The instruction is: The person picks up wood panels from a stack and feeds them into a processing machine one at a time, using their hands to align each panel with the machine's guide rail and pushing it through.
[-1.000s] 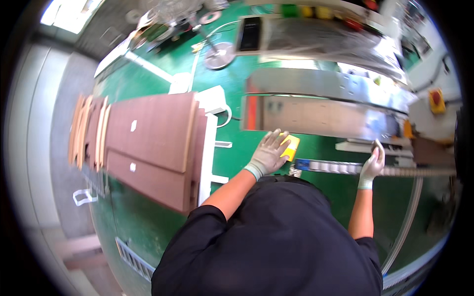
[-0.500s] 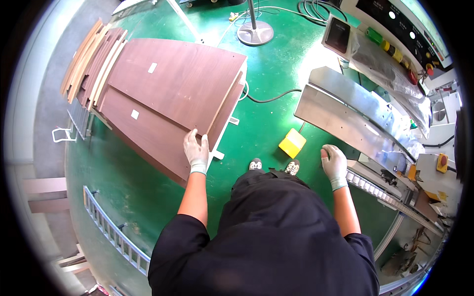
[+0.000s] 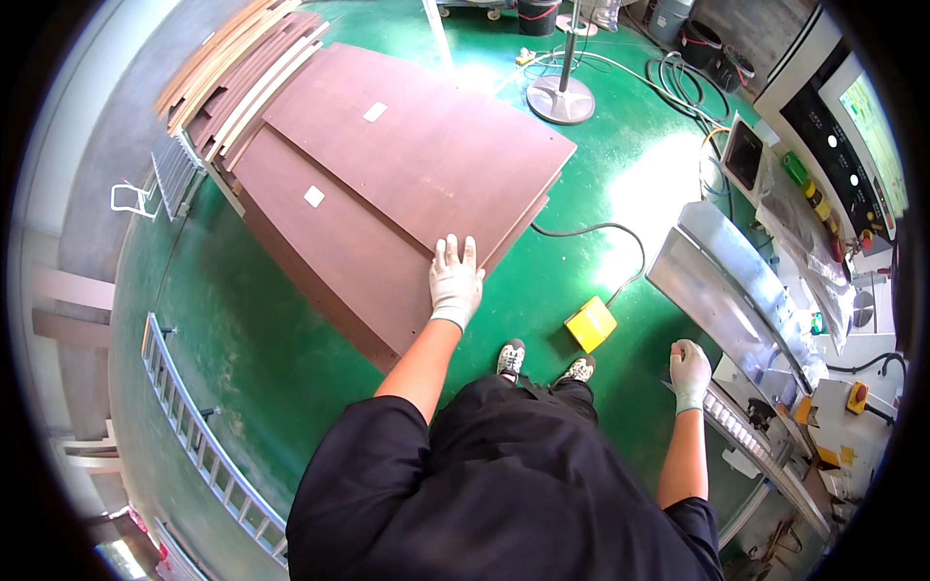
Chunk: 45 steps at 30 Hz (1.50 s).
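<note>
Green floor (image 3: pixel 291 320) fills most of the view, glossy, with glare patches. On it a stack of large brown panels (image 3: pixel 387 184) lies flat, upper left to centre, each panel offset from the one under it; two small white labels on the top faces. Beyond the stack, at top left, a pile of lighter wood strips (image 3: pixel 228 68). Right side: a long grey metal machine (image 3: pixel 727 290) with a sloped steel cover, and a control panel with a screen at the far right edge. Containers: dark bins (image 3: pixel 697 44) stand on the floor at the top right, contents not visible from here. A round-based stand (image 3: pixel 562 97) sits at top centre, black cables (image 3: pixel 620 242) trailing over the floor near it. A grey ladder-like rail (image 3: pixel 194 426) lies on the floor at lower left. A yellow foot pedal (image 3: pixel 591 324) sits on the floor just ahead of the person's shoes (image 3: pixel 542 366), apart from them.

Left hand (image 3: pixel 455 281), in a white glove, lies flat on the near corner of the top panel, fingers spread, grip wide, nothing clasped. Right hand (image 3: pixel 690 373), also gloved, is at the near edge of the machine, fingers curled; cannot tell whether the grip closes on anything.
</note>
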Each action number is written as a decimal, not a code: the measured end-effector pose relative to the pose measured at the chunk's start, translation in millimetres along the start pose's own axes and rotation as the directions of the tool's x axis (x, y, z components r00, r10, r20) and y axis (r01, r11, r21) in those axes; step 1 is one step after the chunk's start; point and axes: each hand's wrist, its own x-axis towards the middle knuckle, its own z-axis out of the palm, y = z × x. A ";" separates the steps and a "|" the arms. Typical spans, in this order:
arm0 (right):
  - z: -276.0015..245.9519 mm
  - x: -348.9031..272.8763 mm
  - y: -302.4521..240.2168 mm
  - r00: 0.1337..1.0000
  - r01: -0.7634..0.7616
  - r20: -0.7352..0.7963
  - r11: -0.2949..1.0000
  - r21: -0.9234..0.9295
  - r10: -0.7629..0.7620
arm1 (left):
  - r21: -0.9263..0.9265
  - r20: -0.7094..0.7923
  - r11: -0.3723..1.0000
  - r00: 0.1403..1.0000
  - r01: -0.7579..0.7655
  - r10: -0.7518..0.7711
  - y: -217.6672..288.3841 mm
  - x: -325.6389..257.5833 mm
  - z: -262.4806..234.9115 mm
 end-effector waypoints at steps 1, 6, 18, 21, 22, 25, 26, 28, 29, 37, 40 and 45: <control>-0.9 -0.2 -0.7 1.000 -0.008 -0.006 1.000 -0.002 0.008 | -0.035 -0.001 0.999 1.000 -0.012 0.012 -0.2 -3.0 1.5; 4.8 -1.6 6.6 0.996 -0.002 -0.094 1.000 0.013 0.003 | -0.167 0.021 0.984 0.997 -0.065 0.070 -11.1 -8.1 2.6; 27.0 15.1 -36.7 0.952 0.170 0.192 0.931 0.322 -0.240 | -0.903 0.398 -0.145 0.914 0.405 0.076 29.6 -107.5 22.5; 75.6 42.5 -108.0 0.872 0.175 0.288 0.801 0.572 -0.396 | -0.864 0.487 0.146 0.874 0.482 -0.005 20.8 -149.3 77.9; 99.3 59.7 -131.9 0.848 0.114 0.353 0.786 0.607 -0.395 | -0.849 0.452 0.289 0.891 0.443 -0.039 20.7 -157.8 72.5; 126.3 109.3 -227.4 0.726 -0.284 0.441 0.354 0.891 -0.527 | -0.808 0.482 0.329 0.869 0.489 -0.109 6.5 -189.3 74.9; 129.3 122.8 -258.4 0.731 -0.328 0.452 0.317 0.890 -0.512 | -0.799 0.515 0.282 0.847 0.531 -0.133 2.0 -197.9 75.7; 145.0 162.0 -305.6 0.785 -0.368 0.466 0.299 0.881 -0.409 | -0.805 0.453 0.319 0.865 0.501 -0.215 -0.5 -198.0 57.7; 166.4 202.6 -311.4 0.675 -0.543 0.644 0.348 0.764 -0.361 | -0.795 0.459 0.307 0.850 0.523 -0.259 0.2 -194.5 51.4; 141.5 205.4 -327.3 0.696 -0.588 0.678 0.356 0.727 -0.236 | -0.759 0.620 -0.070 0.684 0.648 -0.384 42.1 -216.3 34.5; 147.4 207.6 -317.4 0.735 -0.487 0.622 0.428 0.761 -0.270 | -0.706 0.703 -0.254 0.608 0.662 -0.369 61.5 -220.0 27.8; 156.5 208.5 -313.2 0.769 -0.419 0.549 0.391 0.819 -0.327 | -0.643 0.763 -0.493 0.545 0.586 -0.348 55.4 -208.2 32.1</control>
